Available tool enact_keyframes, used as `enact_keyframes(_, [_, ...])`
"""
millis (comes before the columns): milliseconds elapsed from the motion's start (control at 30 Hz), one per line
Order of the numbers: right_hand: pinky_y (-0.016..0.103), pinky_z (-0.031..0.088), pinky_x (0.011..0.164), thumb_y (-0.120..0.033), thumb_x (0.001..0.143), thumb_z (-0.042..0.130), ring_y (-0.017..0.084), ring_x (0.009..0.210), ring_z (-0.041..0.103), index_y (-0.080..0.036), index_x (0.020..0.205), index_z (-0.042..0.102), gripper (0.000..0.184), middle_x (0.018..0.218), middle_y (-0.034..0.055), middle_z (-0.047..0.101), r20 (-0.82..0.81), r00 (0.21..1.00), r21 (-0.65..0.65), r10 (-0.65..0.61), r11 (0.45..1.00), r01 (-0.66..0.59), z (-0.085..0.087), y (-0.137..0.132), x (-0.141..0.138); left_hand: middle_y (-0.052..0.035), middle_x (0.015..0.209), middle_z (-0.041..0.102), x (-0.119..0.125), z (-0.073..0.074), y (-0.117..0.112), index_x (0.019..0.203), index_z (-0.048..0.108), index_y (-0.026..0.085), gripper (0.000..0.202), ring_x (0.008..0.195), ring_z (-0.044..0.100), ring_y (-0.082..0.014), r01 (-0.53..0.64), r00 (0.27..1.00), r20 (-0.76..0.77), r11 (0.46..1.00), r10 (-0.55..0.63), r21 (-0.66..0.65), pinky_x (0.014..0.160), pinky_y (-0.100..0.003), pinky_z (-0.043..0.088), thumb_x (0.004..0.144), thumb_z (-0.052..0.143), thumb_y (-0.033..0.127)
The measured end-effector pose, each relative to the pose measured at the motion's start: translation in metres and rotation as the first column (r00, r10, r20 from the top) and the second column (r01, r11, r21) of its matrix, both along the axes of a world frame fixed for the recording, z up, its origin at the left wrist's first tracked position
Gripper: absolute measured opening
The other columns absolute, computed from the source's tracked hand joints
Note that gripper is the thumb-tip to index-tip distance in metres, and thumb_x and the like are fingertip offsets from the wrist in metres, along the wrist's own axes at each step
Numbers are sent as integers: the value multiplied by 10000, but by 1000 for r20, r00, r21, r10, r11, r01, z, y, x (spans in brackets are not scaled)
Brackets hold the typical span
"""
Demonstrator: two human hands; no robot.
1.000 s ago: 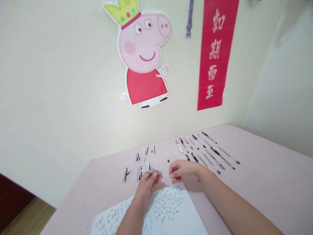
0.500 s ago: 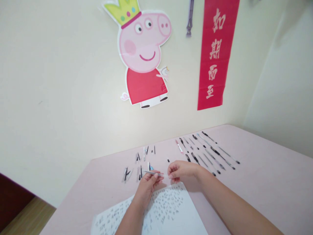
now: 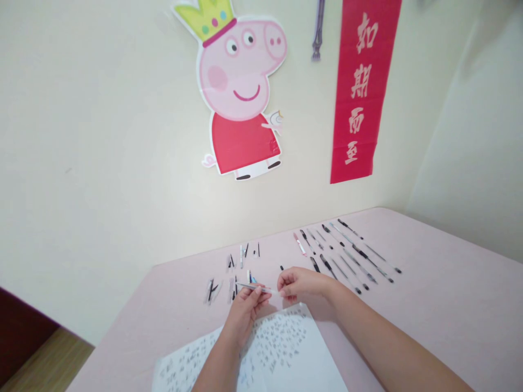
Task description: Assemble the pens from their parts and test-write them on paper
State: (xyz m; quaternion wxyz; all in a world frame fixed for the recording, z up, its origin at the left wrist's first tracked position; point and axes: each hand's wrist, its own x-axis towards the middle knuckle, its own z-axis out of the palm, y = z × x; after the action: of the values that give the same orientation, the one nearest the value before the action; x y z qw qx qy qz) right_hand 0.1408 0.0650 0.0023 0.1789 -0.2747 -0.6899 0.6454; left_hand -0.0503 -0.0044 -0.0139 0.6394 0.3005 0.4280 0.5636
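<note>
My left hand is closed on a thin clear pen barrel, held level just above the pink table. My right hand is pinched at the barrel's right end; what its fingertips hold is too small to make out. Both hands hover over the far edge of a white sheet covered in handwriting. Loose pen parts lie just beyond my left hand.
A row of several pens and refills lies at the back right of the table. A cartoon pig cut-out and a red banner with characters hang on the wall. Wooden floor shows at the lower left.
My right hand has shifted slightly left, closer to the barrel's end. My left hand with the barrel has barely moved.
</note>
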Motion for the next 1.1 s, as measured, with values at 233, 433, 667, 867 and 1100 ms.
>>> enact_keyframes(233, [196, 396, 497, -327, 640, 673, 75, 493, 511, -131, 738, 572, 241, 551, -45, 561, 9, 1000, 19, -27, 999, 27, 2, -2, -3, -44, 708, 676, 0, 0, 1, 767, 620, 113, 211, 641, 659, -115, -17, 1000, 3, 1000, 17, -14, 580, -169, 514, 658, 739, 249])
enact_keyframes(433, [183, 361, 470, -299, 627, 690, 73, 485, 498, -131, 689, 571, 215, 531, -41, 558, 48, 985, 123, -166, 980, 159, -5, -2, -9, -49, 683, 679, -2, 1, 1, 757, 614, 113, 164, 627, 661, -116, -28, 1000, 8, 999, 28, -38, 566, -164, 517, 690, 714, 224])
enact_keyframes(667, [210, 393, 509, -413, 603, 714, 87, 491, 515, -133, 691, 560, 331, 533, -32, 551, -21, 987, 79, -160, 984, 162, -9, 5, -4, -34, 667, 682, -1, 4, 3, 762, 620, 114, 40, 622, 664, -102, -65, 994, 85, 995, 72, -77, 560, -151, 526, 753, 646, 144])
enact_keyframes(867, [252, 413, 605, -324, 796, 532, 130, 602, 549, -143, 788, 606, 196, 647, 21, 594, 79, 864, 413, -498, 805, 426, -16, 12, 1, -36, 678, 686, 0, 6, 3, 760, 617, 113, 30, 626, 671, -106, -95, 987, 123, 990, 108, -105, 573, -151, 534, 755, 641, 130])
enact_keyframes(1100, [246, 365, 772, -122, 842, 391, 181, 876, 563, -184, 1183, 559, 385, 960, 97, 596, 319, 716, 812, -621, 568, 132, -20, 1, -4, -34, 681, 685, 0, 5, 3, 762, 617, 117, 15, 632, 672, -107, -94, 987, 120, 989, 108, -116, 585, -160, 539, 774, 613, 110])
